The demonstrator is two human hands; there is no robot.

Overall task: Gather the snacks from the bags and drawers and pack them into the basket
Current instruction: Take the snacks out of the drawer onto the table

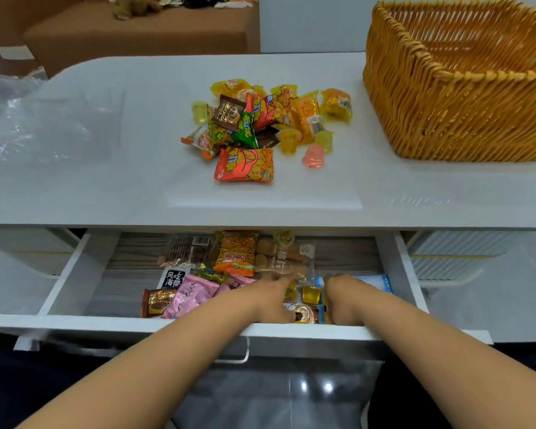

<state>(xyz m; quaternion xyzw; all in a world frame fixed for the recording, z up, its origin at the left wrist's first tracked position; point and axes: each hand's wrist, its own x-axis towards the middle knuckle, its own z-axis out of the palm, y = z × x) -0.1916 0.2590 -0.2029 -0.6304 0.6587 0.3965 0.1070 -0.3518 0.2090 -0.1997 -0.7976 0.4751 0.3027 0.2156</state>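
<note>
Reaching into the open drawer (75, 274), we have both hands down among the snacks at its right-hand end. Our left hand (271, 300) lies over the pink and yellow packets with fingers pointing away from us; whether it has closed on anything we cannot tell, for the fingertips are blurred and half hidden. Our right hand (345, 300) is curled downward just beside a small yellow jelly cup (311, 295), which sits between the two hands, and its grasp is likewise hidden from us.

The relation that matters: the drawer's snacks spread leftward and away from our hands. The orange stick-snack bag (235, 253) stands with its long axis running front to back, beyond the left hand, so that hand is nearer it. The brown chocolate packet (157, 303) and the pink packet (191, 297) lie at the left of the heap, near the front wall, again on the left hand's side. We count roughly a dozen pieces here, though overlaps forbid an exact figure.

Farther off, on the white tabletop (106, 187), lies one loose pile of snacks (260, 125), perhaps fifteen pieces, with one red-orange bag (244, 165) nearest us. One crumpled clear plastic bag (34, 119) lies far left. One wicker basket (446, 113) stands far right, apparently empty as far as we can see inside, so we judge packing has not begun.
</note>
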